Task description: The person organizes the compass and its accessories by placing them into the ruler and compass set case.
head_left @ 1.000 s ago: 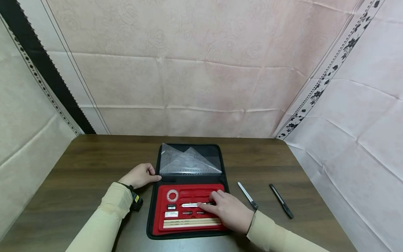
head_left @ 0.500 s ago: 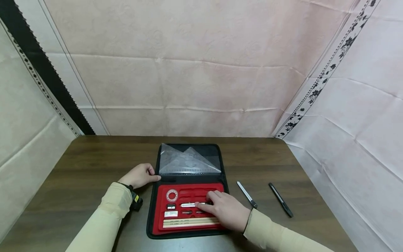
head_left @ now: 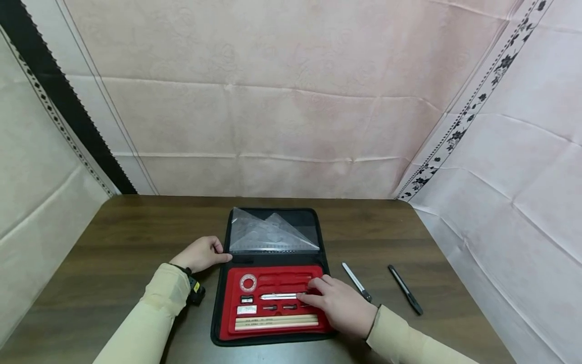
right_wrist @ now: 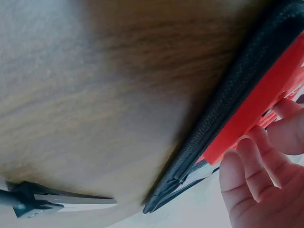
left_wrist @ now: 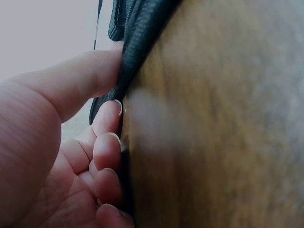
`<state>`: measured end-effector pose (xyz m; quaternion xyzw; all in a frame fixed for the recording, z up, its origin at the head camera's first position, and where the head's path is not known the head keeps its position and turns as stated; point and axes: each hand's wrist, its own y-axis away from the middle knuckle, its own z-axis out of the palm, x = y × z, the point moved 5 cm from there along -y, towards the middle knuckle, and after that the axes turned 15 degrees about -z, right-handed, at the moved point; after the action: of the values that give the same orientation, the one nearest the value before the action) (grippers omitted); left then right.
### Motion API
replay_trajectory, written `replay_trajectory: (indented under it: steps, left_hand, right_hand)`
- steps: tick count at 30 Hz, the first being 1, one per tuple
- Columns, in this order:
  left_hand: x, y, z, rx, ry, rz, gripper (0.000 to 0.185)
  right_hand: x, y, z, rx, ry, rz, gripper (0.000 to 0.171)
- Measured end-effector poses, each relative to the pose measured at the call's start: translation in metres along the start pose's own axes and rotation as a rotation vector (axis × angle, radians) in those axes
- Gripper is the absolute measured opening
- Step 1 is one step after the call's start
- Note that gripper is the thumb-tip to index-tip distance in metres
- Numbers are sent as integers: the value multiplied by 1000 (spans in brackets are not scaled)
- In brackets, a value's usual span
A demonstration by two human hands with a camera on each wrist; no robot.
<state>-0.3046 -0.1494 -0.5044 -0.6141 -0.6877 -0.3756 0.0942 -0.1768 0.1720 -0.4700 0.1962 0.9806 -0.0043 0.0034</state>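
An open black zip case (head_left: 219, 303) lies on the brown table (head_left: 113, 237). Its lid holds clear set squares (head_left: 272, 233). Its red tray (head_left: 273, 277) holds a silver drawing instrument (head_left: 278, 296), a pink ring, small parts and wooden pencils (head_left: 275, 321). My left hand (head_left: 204, 254) grips the case's left edge (left_wrist: 135, 42) near the fold, thumb on top and fingers curled against it. My right hand (head_left: 338, 306) rests on the tray's right side (right_wrist: 256, 104). Its thumb and forefinger tips pinch the right end of the silver instrument.
A white-and-silver pen-like tool (head_left: 357, 281) and a black one (head_left: 406, 290) lie on the table to the right of the case; the first also shows as a pointed tool (right_wrist: 52, 202) in the right wrist view. Pale cloth walls close in the back and both sides.
My right hand has slid a little to the right along the tray, uncovering more of the silver instrument, and its fingers have curled. The left hand and case have not moved.
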Motion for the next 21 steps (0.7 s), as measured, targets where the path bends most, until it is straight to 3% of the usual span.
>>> replay_trajectory:
  steps: [15,21]
  left_hand:
    - [5,6,-2,12,3,1,32]
    - [4,5,-1,13,6,0,32]
  right_hand:
    - [3,2,4,23,-34,29,58]
    - [13,10,3,65,-108,90,50]
